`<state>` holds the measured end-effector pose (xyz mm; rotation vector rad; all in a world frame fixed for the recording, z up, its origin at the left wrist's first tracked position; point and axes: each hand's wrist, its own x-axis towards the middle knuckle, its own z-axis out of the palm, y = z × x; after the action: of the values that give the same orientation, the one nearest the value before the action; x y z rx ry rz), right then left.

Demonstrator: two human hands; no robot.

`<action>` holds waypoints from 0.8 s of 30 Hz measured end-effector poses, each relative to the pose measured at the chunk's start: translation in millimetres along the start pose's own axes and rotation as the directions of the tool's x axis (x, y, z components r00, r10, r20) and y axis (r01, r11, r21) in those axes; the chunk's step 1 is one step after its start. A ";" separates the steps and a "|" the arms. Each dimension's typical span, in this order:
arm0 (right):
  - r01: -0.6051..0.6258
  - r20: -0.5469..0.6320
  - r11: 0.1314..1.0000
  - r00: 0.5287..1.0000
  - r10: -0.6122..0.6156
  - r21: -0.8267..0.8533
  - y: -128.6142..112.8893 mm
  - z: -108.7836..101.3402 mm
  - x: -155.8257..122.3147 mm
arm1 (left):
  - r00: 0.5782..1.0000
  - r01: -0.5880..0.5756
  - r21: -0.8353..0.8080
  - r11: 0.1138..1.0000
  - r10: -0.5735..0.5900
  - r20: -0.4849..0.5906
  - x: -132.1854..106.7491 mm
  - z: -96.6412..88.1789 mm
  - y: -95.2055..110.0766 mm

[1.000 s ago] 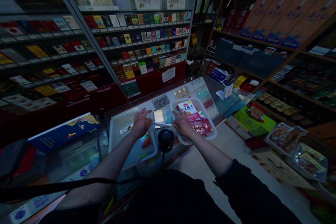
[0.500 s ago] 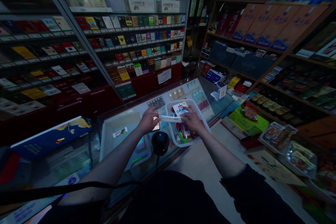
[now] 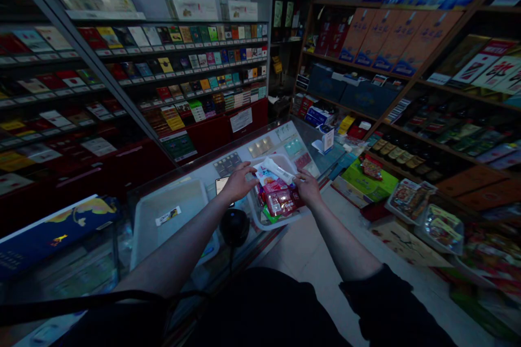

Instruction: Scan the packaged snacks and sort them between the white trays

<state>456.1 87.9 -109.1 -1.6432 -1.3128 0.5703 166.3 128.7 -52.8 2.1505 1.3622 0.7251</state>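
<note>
My right hand (image 3: 308, 188) is over the right side of a white plastic bin (image 3: 255, 218), its fingers closed on one end of a long, narrow white packet (image 3: 280, 170). The packet slants above the bin's contents. Among these are red packs (image 3: 281, 201) and something green, partly covered. My left hand (image 3: 241, 182) reaches to the bin's left rim with fingers stretched and apart, holding nothing. Just under that hand lies a phone (image 3: 221, 185) with a lit screen, partly hidden. Nearer to me stands a round black device (image 3: 235, 227) with a cable.
A second white bin (image 3: 140, 222) on the glass counter (image 3: 195, 171) holds a small wrapped packet (image 3: 167, 216). At left is a blue box (image 3: 61, 236). Shelves of small packs (image 3: 195, 35) line the back; boxes and bottles (image 3: 437, 119) fill the right-hand shelves.
My left hand has let go of the white packet's left end and spread its fingers. The packet, held in my right hand, now slants over the bin. The view has turned slightly right.
</note>
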 end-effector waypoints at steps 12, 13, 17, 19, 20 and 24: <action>-0.142 -0.053 0.981 0.989 0.136 -0.133 13.8 3.0 9.6 | 0.998 0.060 0.035 0.998 -0.059 -0.033 -25.5 -4.1 -27.5; -0.121 -0.048 0.981 0.992 0.115 -0.152 10.6 3.4 11.1 | 0.997 0.075 0.033 0.997 -0.074 -0.036 -30.8 -6.8 -31.9; -0.029 -0.024 0.968 0.999 0.024 -0.249 -8.6 10.0 14.7 | 0.990 0.132 0.028 0.991 -0.131 -0.051 -54.5 -19.0 -50.8; 0.038 -0.027 0.961 0.999 -0.047 -0.275 -21.2 19.0 14.8 | 0.987 0.148 0.034 0.988 -0.145 -0.072 -67.6 -25.7 -60.8; 0.074 -0.022 0.960 0.996 -0.083 -0.270 -28.0 25.2 14.2 | 0.985 0.156 0.039 0.987 -0.152 -0.085 -74.4 -29.3 -66.1; 0.217 0.041 0.955 0.976 -0.213 -0.202 -58.4 58.2 7.1 | 0.977 0.187 0.068 0.980 -0.178 -0.118 -104.2 -46.7 -90.0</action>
<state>382.3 116.2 -84.2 -1.6340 -1.5843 0.3277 38.8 73.3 -95.1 2.0353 1.6473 0.7399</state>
